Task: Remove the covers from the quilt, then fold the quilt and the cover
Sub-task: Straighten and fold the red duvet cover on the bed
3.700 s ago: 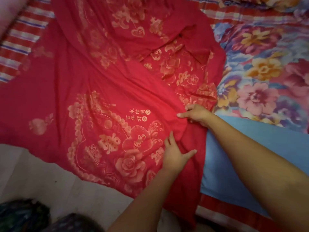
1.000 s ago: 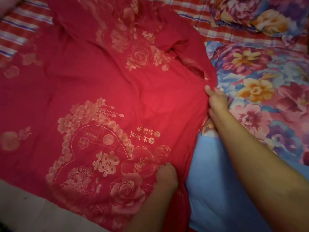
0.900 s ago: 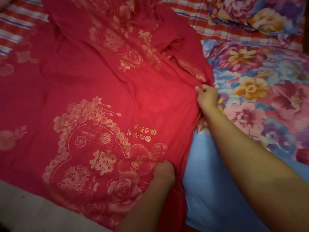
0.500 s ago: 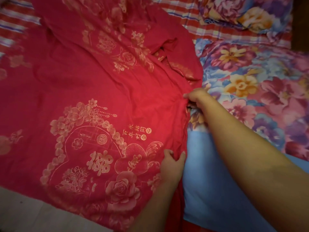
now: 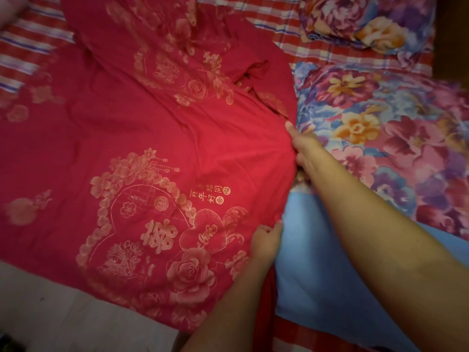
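A red cover (image 5: 132, 128) with gold flowers and a heart print lies spread over the left of the bed, bunched at the top. Beside it on the right lies the quilt (image 5: 380, 138), floral with a plain blue band near me. My right hand (image 5: 302, 148) grips the cover's right edge where it meets the quilt, and the cloth fans into creases from that grip. My left hand (image 5: 266, 241) pinches the same edge lower down, near the blue band.
A red, white and blue checked sheet (image 5: 276, 24) covers the bed underneath. A floral pillow (image 5: 360, 24) lies at the top right. Pale floor (image 5: 63, 313) shows at the bottom left, where the cover hangs over the bed's edge.
My right hand slid up along the cover's edge and took hold of it higher. My left hand went from lying flat on the cover to pinching its edge.
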Demonstrator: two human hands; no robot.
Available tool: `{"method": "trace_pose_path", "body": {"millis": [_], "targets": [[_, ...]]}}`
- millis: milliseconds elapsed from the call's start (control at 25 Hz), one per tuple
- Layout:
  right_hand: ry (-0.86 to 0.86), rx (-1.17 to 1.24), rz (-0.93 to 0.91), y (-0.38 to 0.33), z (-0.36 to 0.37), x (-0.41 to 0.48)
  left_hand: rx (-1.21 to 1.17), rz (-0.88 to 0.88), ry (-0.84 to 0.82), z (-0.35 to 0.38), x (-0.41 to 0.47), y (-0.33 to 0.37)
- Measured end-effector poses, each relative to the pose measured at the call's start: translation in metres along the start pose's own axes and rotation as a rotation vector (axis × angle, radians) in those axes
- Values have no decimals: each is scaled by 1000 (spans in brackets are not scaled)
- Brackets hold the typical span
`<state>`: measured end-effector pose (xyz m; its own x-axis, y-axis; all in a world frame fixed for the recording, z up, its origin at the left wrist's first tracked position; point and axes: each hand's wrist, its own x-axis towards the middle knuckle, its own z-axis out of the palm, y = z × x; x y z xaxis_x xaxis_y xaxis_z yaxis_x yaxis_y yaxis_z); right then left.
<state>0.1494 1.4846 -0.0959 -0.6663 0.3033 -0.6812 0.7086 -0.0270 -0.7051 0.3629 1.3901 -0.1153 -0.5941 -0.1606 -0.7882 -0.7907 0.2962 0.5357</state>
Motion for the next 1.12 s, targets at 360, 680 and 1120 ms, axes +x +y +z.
{"method": "trace_pose_path", "body": {"millis": [360, 680, 1120], "targets": [[-438, 184, 247, -38, -4, -87, -1860, -451, -350, 1, -35, 40], [-422, 929, 246, -27, 26, -135, -1940, 286, 204, -199, -34, 16], [-697, 1208, -400, -243, -15, -230, -1514, 464, -48, -320, -157, 226]]}}
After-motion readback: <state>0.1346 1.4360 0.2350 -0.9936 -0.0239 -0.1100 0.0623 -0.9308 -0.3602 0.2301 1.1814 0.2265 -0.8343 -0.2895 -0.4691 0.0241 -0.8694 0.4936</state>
